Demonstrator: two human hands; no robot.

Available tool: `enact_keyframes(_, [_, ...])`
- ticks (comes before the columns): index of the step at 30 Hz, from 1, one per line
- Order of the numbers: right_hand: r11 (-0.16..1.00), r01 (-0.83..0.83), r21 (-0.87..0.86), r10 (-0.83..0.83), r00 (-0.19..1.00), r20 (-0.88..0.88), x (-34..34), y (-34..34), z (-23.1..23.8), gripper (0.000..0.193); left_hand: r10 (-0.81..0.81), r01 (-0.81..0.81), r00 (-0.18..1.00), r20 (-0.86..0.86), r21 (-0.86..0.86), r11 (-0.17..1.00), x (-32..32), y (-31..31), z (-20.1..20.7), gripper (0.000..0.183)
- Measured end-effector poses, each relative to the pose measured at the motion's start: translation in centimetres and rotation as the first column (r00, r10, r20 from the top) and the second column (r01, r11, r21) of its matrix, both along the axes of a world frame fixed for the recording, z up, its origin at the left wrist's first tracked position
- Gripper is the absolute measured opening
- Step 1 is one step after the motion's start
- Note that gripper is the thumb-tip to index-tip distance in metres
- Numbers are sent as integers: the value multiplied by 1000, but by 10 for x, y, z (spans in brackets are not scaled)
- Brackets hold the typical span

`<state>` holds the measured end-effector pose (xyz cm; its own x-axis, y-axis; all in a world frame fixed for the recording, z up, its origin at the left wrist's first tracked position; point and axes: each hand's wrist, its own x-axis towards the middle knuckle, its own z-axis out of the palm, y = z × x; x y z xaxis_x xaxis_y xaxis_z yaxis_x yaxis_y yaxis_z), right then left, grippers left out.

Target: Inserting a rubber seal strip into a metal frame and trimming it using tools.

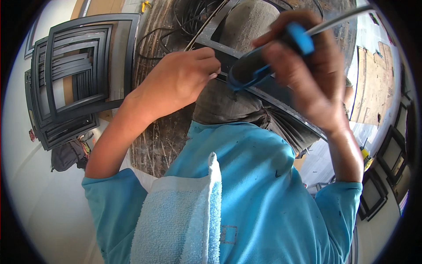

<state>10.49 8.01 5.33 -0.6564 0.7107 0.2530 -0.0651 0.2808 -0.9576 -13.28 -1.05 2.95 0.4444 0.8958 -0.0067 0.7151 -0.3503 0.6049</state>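
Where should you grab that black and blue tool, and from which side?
Probably by its fat handle, coming from the right, as the right hand does. The handle looks thick enough to wrap a hand around, while the thin metal shaft sticks out toward the upper right and gives less to hold.

Worn wooden board (151, 143), extending leftward of and beyond the person's left fingers (212, 65); on it, beyond them, lies coiled black cord (192, 20).

Single head-worn fisheye view, looking down, upright, close above the hands (187, 77)
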Motion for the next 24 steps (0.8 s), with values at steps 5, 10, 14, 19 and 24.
enact_keyframes(5, [990, 74, -121, -57, 989, 137, 14, 13, -4, 25, -52, 54, 997, -63, 31, 998, 4, 3, -6, 10])
enact_keyframes(10, [998, 56, 36, -60, 989, 132, 6, 3, -14, 24, -66, 77, 994, -87, 118, 990, 7, -3, -6, 16])
enact_keyframes(14, [994, -47, 103, 18, 963, 268, 1, 3, -23, 21, 24, -18, 999, -35, 170, 985, 13, -10, -10, 15])
enact_keyframes(19, [995, 94, -30, -90, 989, 118, 0, -10, -25, 23, 70, -70, 998, -2, 71, 995, 14, -9, -6, 13])
enact_keyframes(24, [978, 31, 205, -59, 990, 131, -1, 2, -7, 19, 108, -108, 994, -5, 58, 992, 11, -16, -7, 13])
